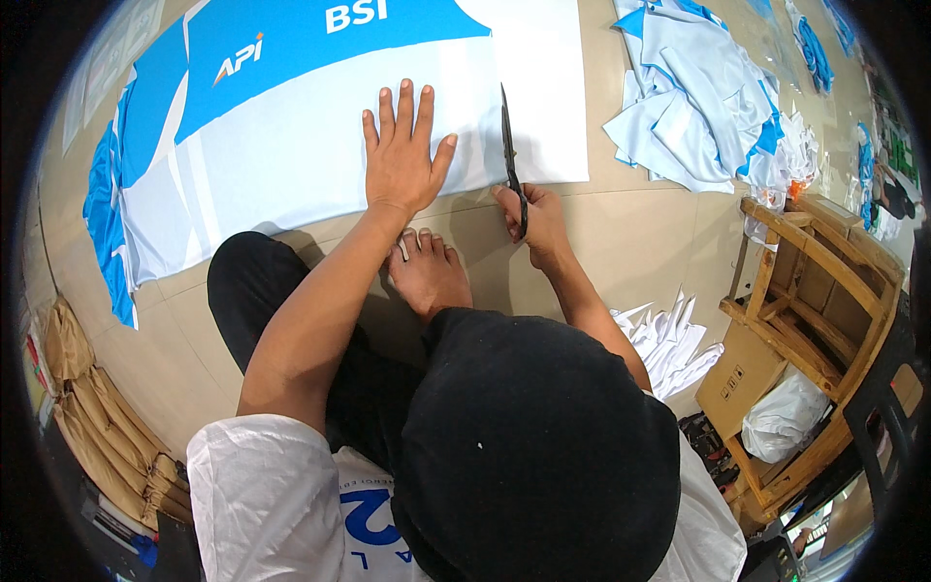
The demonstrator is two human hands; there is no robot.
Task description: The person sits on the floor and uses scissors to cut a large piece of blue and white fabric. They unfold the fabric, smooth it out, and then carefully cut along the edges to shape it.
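A long blue and white fabric piece (291, 116) with printed lettering lies across the tiled floor in the upper middle. My left hand (398, 160) rests flat on its white part, fingers stretched out and apart. To its right, my right hand (531, 213) grips black scissors (509, 136) by the handles at the fabric's near edge. The blades point up along a vertical edge in the white material; whether they are parted is unclear. My bare foot (432, 276) is below the fabric, between my hands, and my dark-clad knee (252, 272) is left of it.
A pile of white and blue fabric pieces (693, 97) lies at upper right. White scraps (664, 344) sit by my right arm. A wooden frame (805, 233) with cardboard (732, 369) and a white bag (781, 417) stands at right. Brown wrapped bundles (102, 436) are at lower left.
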